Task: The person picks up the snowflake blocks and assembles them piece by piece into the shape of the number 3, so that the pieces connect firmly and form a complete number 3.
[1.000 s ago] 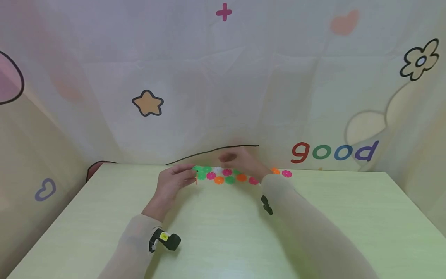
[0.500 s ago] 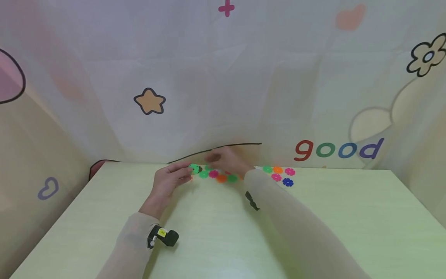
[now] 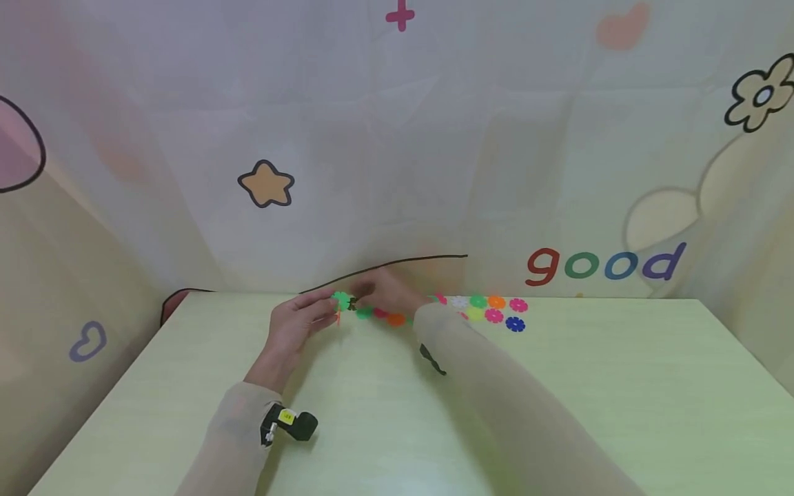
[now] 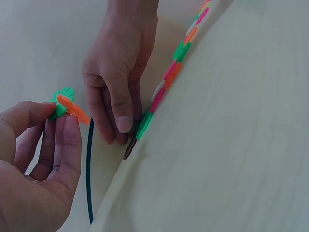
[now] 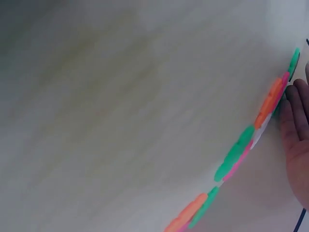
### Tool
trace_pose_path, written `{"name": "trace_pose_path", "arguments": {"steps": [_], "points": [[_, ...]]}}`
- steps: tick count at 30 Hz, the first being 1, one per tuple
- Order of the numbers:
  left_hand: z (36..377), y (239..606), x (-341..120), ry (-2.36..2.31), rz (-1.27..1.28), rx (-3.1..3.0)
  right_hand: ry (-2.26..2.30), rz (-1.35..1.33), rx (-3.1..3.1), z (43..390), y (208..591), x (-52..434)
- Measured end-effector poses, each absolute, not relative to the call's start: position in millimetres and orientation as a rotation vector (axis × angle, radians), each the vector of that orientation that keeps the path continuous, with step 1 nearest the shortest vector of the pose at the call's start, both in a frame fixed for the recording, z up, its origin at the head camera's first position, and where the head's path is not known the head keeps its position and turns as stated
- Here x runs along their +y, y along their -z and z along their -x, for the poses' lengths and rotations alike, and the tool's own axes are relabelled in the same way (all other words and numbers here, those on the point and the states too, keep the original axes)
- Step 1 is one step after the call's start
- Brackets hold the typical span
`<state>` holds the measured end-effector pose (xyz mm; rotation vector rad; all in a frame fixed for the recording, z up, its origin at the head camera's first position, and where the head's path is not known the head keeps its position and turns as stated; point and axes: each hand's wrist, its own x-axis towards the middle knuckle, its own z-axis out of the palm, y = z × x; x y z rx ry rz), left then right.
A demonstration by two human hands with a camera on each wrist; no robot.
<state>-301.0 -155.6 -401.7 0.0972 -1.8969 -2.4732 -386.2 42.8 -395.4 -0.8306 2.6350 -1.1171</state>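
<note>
My left hand (image 3: pixel 329 311) is raised at the table's far edge and pinches a green flower disc with an orange disc slotted into it (image 4: pixel 65 103). My right hand (image 3: pixel 366 293) reaches down beside it. Its thumb and fingertips (image 4: pixel 123 121) close on a brown disc (image 4: pixel 129 148) at the left end of a row of coloured discs (image 4: pixel 169 77). That row runs green (image 3: pixel 364 313), orange (image 3: pixel 395 319), pink and white along the far edge. In the blurred right wrist view only the fingers (image 5: pixel 295 140) and the row of discs (image 5: pixel 241 150) show.
More discs lie to the right of my arm: white (image 3: pixel 457 302), green (image 3: pixel 477 301), orange (image 3: pixel 496 302), pink (image 3: pixel 517 304), yellow (image 3: pixel 474 314), blue (image 3: pixel 515 324). The pale green table (image 3: pixel 558 399) meets a printed cloth backdrop (image 3: pixel 397 172). Black wrist cameras (image 3: pixel 291 424) sit on both forearms.
My right hand has slid left along the row to the brown disc beside my left hand, uncovering the discs on the right. My left hand has stayed in place with its discs.
</note>
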Motion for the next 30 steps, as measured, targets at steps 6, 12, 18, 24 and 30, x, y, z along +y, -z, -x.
{"name": "trace_pose_path", "arguments": {"steps": [6,12,18,24,30], "points": [[298.6,402.3,-157.5,2.478,-0.081,-1.874,0.936,0.989,2.741,388.9,401.3,36.8],[297.6,402.7,-157.9,2.483,-0.077,-1.875,0.759,1.035,2.831,391.9,406.0,29.7],[297.9,401.5,-156.7,2.468,-0.072,-1.9,0.713,0.952,2.854,392.0,406.0,27.9],[297.8,400.2,-154.4,2.467,-0.068,-1.912,0.69,0.912,2.865,392.0,405.1,30.2],[296.7,399.7,-153.1,2.473,-0.062,-1.905,0.631,0.892,2.857,391.0,400.7,35.2]]}}
